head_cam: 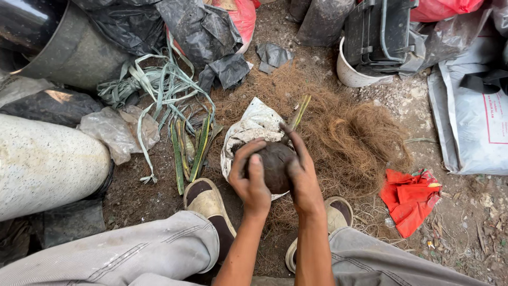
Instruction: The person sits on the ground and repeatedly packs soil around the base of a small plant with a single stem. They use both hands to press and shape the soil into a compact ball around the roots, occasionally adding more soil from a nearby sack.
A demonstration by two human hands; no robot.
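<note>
Both hands, the left hand (250, 177) and right hand (303, 175), are wrapped tight around the dirt ball (275, 165), which looks heavy, soft and crumbly, so cupping its sides seems best.

Matt, rough soil ball (275, 165); dry, stringy brown fibre heap (349, 135); crumpled red cloth (410, 198); glossy black plastic bags (203, 32).

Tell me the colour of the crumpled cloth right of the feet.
Red-orange cloth, clearest in the head view.

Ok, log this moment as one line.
left hand: cups soil ball | right hand: cups soil ball | under: white sack | around: brown fibre
</note>
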